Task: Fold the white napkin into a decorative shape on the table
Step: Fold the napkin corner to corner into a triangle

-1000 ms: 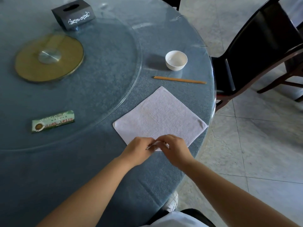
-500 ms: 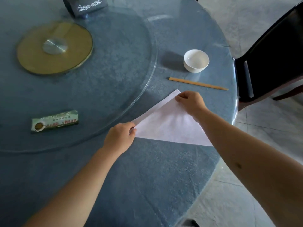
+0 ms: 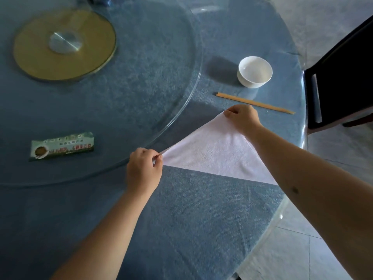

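The white napkin (image 3: 210,152) lies folded into a triangle; its corners are pinched by the left hand (image 3: 144,168) and right hand (image 3: 241,118). Edge alignment is judged next.

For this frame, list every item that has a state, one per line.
White terry napkin: folded into a triangle, flat on table.
Left hand: pinching the napkin's left corner.
Right hand: pinching the napkin's far corner.
Small white bowl: upright, empty.
Wooden chopsticks: lying flat.
Green sachet: looks sealed, lying flat.
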